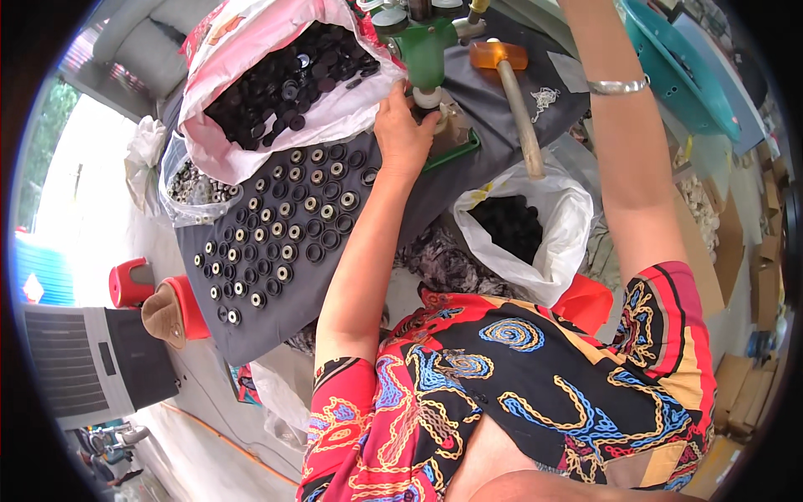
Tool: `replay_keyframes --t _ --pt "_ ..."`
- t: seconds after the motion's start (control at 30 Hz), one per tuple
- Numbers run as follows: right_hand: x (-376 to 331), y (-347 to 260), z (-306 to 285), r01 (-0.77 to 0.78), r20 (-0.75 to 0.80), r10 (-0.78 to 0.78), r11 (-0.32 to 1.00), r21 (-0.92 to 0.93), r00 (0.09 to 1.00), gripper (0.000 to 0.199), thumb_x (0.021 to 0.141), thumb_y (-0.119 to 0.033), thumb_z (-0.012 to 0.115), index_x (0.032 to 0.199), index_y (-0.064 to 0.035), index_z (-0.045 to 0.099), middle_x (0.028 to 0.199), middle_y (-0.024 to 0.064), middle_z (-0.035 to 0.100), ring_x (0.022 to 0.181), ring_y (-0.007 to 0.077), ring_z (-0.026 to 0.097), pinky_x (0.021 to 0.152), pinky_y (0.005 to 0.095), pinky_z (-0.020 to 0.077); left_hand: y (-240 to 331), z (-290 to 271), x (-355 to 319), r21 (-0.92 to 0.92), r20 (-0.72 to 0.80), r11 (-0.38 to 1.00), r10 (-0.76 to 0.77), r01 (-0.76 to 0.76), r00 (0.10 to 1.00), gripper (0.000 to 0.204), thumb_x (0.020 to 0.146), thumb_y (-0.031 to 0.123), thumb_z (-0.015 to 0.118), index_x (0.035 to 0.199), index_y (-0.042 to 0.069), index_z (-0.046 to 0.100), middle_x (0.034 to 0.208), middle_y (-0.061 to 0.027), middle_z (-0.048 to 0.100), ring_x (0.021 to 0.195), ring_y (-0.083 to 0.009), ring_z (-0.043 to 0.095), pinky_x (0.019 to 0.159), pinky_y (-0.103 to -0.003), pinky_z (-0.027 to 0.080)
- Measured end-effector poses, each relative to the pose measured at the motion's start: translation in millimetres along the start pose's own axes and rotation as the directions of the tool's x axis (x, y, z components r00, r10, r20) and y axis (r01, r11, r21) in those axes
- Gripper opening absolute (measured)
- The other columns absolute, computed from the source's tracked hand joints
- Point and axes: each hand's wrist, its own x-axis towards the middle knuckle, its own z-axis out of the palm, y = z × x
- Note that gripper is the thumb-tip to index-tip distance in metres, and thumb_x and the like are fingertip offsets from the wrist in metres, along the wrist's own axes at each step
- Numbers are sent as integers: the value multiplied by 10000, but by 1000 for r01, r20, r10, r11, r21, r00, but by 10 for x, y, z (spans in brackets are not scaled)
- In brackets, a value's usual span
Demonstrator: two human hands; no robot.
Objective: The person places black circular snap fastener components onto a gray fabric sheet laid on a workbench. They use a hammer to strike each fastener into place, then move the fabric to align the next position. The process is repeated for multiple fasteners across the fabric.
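My left hand (403, 134) is at a green hand press (424, 54), just under its pale ram (427, 98). Thumb and fingers curl round a small dark piece there, mostly hidden by the hand and too small to name. My right arm (631, 159), with a silver bangle at the wrist, reaches up past the top edge; its hand is out of view. Left of the press, rows of black rings (314, 252), several with metal bearing-like rings (350, 199) in them, lie on a dark grey cloth (393, 209).
A pink-and-white sack (201, 125) of black round parts lies behind the rows. Beside it is a clear bag (194, 191) of metal rings. An orange-headed mallet (520, 109) lies right of the press, above a white bag (573, 226) of black pieces. A teal basin (682, 79) stands far right.
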Motion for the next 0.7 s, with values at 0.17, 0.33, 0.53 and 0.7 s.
replay_keyframes --t 0.17,0.33,0.53,0.7 --pt "-433 -126 -172 114 -1 -114 993 42 993 200 893 -114 490 958 -3 643 597 25 505 442 121 470 400 249 392 7 -5 14 -42 29 999 33 -32 999 738 662 127 811 1304 22 462 1029 -159 659 973 -348 608 852 -429 484" --pt "-1089 98 -448 391 100 -389 920 -2 916 172 902 -47 498 985 28 629 635 56 523 508 141 519 495 298 455 -83 -216 -198 -38 -44 997 65 -67 997 699 699 74 782 1333 31 492 1109 -166 673 1009 -275 656 884 -371 505" --pt "-2232 684 -819 532 144 -518 841 -93 843 164 944 48 444 1039 58 577 720 93 550 680 200 552 866 447 516 136 -675 -577 7 -56 996 89 -89 994 536 715 26 736 1228 26 583 1067 -137 682 998 -281 644 867 -375 507" --pt "-2186 509 -798 435 118 -419 871 -229 900 178 927 72 448 1046 95 578 707 85 512 686 189 541 867 451 525 196 -1352 -981 69 -144 988 147 -139 978 335 715 -13 723 1045 27 678 980 -132 695 898 -284 649 804 -358 511"
